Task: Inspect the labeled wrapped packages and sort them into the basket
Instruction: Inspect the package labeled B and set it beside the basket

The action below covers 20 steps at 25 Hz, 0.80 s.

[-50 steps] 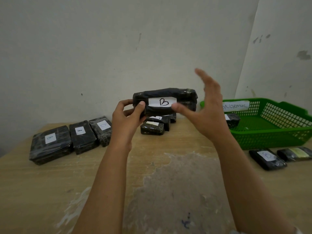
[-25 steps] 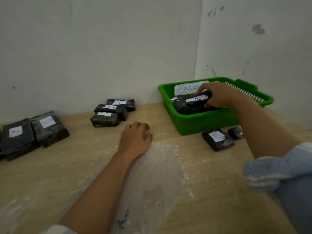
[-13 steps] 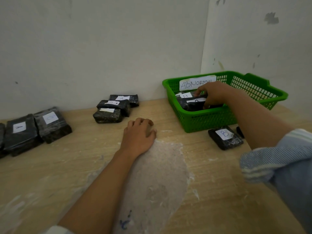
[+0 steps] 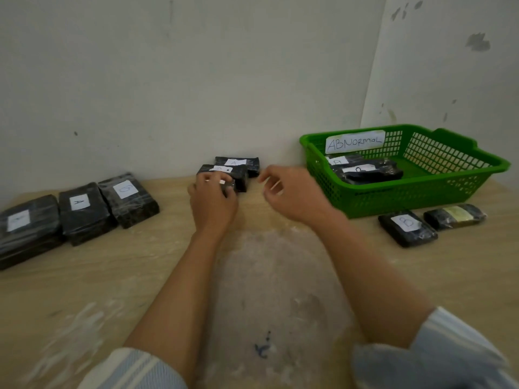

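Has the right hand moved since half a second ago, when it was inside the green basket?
Yes. The right hand has left the green basket and now hovers to its left, open and empty, near the middle stack of packages.

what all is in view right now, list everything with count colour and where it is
green basket: 1, green plastic mesh, right rear of the table by the wall corner
ABNORMAL sign: 1, white paper, on the basket's back left wall
packages in the basket: 2 visible, black wrap with white labels
left row of packages: 3, black with white labels, side by side at the table's left
middle packages: at least 2 visible, black, at the wall; a third may be under the left hand
front packages: 2, black, in front of the basket, one white-labelled, one yellowish
table: 1, light wood, pale worn patch
left hand: on the nearest middle package
right hand: empty, above the table
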Available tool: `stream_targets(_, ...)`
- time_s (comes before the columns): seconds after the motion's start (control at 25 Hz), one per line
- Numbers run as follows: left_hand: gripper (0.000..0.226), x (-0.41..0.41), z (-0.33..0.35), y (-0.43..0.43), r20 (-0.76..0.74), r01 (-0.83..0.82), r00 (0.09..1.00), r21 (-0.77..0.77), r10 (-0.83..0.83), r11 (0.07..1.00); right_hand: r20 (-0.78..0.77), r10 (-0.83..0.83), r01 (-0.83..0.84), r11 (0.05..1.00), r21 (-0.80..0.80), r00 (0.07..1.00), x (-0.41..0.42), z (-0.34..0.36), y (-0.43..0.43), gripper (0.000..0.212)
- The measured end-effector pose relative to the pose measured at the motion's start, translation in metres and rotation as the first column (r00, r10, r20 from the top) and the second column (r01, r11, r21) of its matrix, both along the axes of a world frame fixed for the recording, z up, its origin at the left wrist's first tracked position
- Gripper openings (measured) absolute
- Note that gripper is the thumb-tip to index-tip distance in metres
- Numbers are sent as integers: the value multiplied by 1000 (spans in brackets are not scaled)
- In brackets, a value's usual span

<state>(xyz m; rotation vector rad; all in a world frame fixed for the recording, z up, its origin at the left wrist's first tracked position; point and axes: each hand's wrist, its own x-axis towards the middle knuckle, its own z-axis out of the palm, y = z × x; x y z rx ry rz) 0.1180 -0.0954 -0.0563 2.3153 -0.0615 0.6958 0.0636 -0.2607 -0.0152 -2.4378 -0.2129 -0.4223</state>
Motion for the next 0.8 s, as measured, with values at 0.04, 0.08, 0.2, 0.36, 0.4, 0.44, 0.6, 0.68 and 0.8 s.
stream_targets(0.04,38,4,2,13,-13,-24,1000,29,25,999,-69,3,-6,999,-49,998,5,-15,16,26)
stream_targets(0.08,49,8,4,24,-51,-10,999,84,15,996,-137,-11,-3,994,-107,991,8,-28,30,29)
stream_targets(0.2,72,23,4,48,-216,147,972,268,-89,952,-210,-98,57,979,-196,973,15,-54,62,36)
stream_targets(0.36,65,34,-6,54,-222,137,973,355,-59,925,-167,-177,143,970,-198,970,19,-63,74,35)
stream_targets(0.4,57,33,-7,54,-182,116,982,330,-57,937,-156,-173,141,971,-194,973,19,-64,72,35)
stream_targets(0.44,49,30,-8,53,-134,108,988,284,-73,953,-138,-165,141,976,-165,977,17,-63,72,36)
stream_targets(0.6,38,8,6,46,188,174,960,175,-206,969,-156,-114,183,808,560,981,11,-39,74,43)
stream_targets(0.68,42,-8,19,42,341,201,906,172,-250,964,-168,14,134,534,835,986,8,-17,76,31)
stream_targets(0.8,49,-30,43,42,417,189,879,143,-232,972,-75,141,18,370,929,987,-1,14,73,18)
